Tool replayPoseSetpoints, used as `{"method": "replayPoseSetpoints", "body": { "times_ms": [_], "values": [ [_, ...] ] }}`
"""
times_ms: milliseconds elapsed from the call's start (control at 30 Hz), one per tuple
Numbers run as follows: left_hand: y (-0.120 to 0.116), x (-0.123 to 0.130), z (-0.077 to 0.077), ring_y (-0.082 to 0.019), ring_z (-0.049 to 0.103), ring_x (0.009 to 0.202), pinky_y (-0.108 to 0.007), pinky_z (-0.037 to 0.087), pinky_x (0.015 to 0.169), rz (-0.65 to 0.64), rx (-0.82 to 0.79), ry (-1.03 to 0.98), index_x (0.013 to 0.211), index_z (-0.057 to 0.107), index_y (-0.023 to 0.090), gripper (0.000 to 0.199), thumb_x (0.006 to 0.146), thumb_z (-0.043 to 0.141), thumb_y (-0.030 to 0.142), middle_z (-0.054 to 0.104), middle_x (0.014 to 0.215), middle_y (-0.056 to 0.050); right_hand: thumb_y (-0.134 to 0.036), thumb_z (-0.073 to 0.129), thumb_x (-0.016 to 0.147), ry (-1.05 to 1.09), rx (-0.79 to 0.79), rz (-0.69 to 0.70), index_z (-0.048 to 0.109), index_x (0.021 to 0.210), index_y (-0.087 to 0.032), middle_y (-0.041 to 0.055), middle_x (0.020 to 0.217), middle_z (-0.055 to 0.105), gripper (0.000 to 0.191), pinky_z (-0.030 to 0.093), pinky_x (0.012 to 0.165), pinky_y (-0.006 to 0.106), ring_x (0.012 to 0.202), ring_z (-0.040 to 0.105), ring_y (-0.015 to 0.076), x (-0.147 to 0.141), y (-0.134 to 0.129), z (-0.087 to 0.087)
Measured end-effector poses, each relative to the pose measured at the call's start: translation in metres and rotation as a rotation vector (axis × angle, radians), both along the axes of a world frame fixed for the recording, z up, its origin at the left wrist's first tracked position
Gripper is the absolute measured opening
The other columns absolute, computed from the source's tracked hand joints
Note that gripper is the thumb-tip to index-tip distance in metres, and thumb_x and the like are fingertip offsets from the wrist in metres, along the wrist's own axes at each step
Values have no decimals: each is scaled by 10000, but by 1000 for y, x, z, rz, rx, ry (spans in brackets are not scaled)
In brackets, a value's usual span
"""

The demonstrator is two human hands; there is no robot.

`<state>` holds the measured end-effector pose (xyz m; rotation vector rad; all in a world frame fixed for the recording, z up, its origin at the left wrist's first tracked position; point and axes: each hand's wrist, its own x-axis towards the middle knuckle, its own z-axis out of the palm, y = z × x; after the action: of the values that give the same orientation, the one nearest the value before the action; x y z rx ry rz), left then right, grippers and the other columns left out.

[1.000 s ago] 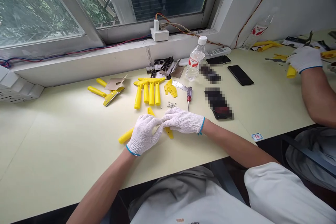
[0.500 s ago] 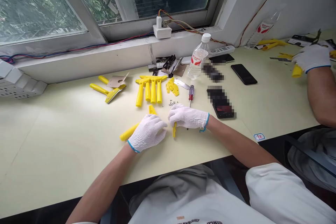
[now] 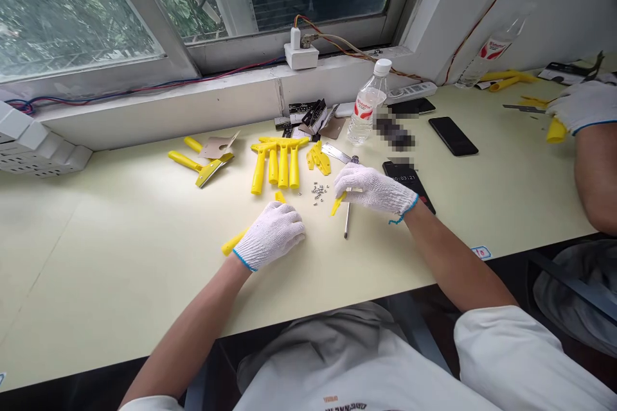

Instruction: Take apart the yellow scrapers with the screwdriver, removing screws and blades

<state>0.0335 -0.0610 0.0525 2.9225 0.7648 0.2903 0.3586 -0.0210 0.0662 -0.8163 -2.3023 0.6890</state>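
My left hand (image 3: 270,234), in a white knit glove, is closed over a yellow scraper handle (image 3: 232,244). Only the grip end and a tip of the head show past the glove. Pinched in the fingers of my gloved right hand (image 3: 370,187) is a small yellow plastic piece (image 3: 338,204). That hand hovers over a screwdriver (image 3: 347,221), hiding most of its handle; whether it touches it I cannot tell. Loose small screws (image 3: 318,192) lie between the hands. Behind them are several yellow scraper handles (image 3: 283,167) and a small pile of yellow plastic pieces (image 3: 318,158).
Two yellow scrapers (image 3: 207,170) lie back left. Beyond the screwdriver are a metal blade (image 3: 336,153), black cards (image 3: 313,117), a water bottle (image 3: 366,106) and phones (image 3: 453,136). At far right, a co-worker's gloved hand (image 3: 583,106) holds a yellow handle.
My right hand has moved right and away from me, carrying the yellow piece from beside my left hand to over the screwdriver. My left hand stays on the handle.
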Motion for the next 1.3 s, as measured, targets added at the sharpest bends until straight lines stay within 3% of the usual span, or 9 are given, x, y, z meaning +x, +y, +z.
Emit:
{"method": "replayPoseSetpoints", "body": {
  "times_ms": [167, 433, 567, 667, 800, 967, 1067, 1200, 1300],
  "values": [
    [15, 20, -1, -227, 604, 765, -396, 389, 741, -30, 30, -13, 742, 648, 231, 256, 960, 629, 97, 645, 740, -44, -266, 702, 1033, -15, 52, -28, 784, 974, -240, 55, 1009, 786, 104, 554, 976, 418, 1006, 692, 242, 3, 3, -5],
    [65, 59, -6, -255, 602, 780, -400, 363, 681, -66, 195, 133, 817, 712, 205, 259, 967, 561, 58, 678, 804, -84, -198, 670, 1013, -100, 77, -21, 797, 961, -214, 65, 980, 771, 138, 555, 935, 382, 940, 691, 229, 6, 10, -17],
    [71, 64, -1, -260, 615, 816, -399, 362, 686, -10, 225, 127, 872, 722, 203, 292, 1034, 509, 86, 687, 810, -87, -181, 651, 1012, -142, 32, -57, 819, 1046, -211, 63, 1037, 798, 174, 564, 940, 354, 955, 733, 218, 2, 10, -23],
    [59, 48, 6, -252, 615, 815, -405, 387, 708, 81, 205, 18, 936, 729, 217, 282, 1084, 497, 155, 719, 887, -91, -249, 704, 1005, -120, 34, -168, 831, 1087, -216, 58, 1073, 827, 155, 566, 938, 343, 963, 759, 220, -5, 7, -27],
    [30, 5, 7, -262, 673, 925, -407, 470, 781, 251, 175, -115, 1100, 729, 237, 209, 1106, 521, 259, 762, 1025, -85, -370, 764, 974, -47, -76, -373, 846, 1053, -216, 30, 936, 831, 192, 559, 795, 323, 815, 743, 201, -17, 7, -26],
    [-6, -51, -5, -303, 699, 920, -441, 538, 810, 413, 100, -74, 1142, 720, 255, 202, 972, 690, 360, 761, 1026, -92, -322, 690, 984, 14, -120, -644, 820, 1166, -182, 78, 1040, 836, 263, 568, 843, 330, 902, 753, 216, -29, 26, -17],
    [-24, -73, -9, -324, 716, 979, -452, 560, 847, 490, 66, -45, 1281, 686, 256, 364, 935, 706, 367, 762, 1129, -102, -219, 631, 964, -154, -65, -729, 777, 1268, -151, 117, 1104, 825, 344, 557, 880, 351, 951, 742, 242, -35, 44, -17],
    [-42, -93, -13, -302, 736, 945, -415, 566, 805, 580, 30, -35, 1267, 678, 259, 313, 961, 626, 301, 764, 1110, -88, -162, 538, 979, -265, 21, -796, 776, 1150, -108, 219, 1123, 785, 298, 507, 918, 435, 1002, 696, 322, -43, 63, -25],
    [-48, -100, -15, -276, 749, 890, -372, 556, 727, 615, 10, -23, 1194, 700, 277, 262, 956, 593, 257, 773, 1073, -67, -184, 551, 1006, -292, 58, -755, 768, 1163, -137, 225, 1150, 774, 272, 492, 936, 431, 1035, 682, 331, -52, 70, -32]
  ]
}}
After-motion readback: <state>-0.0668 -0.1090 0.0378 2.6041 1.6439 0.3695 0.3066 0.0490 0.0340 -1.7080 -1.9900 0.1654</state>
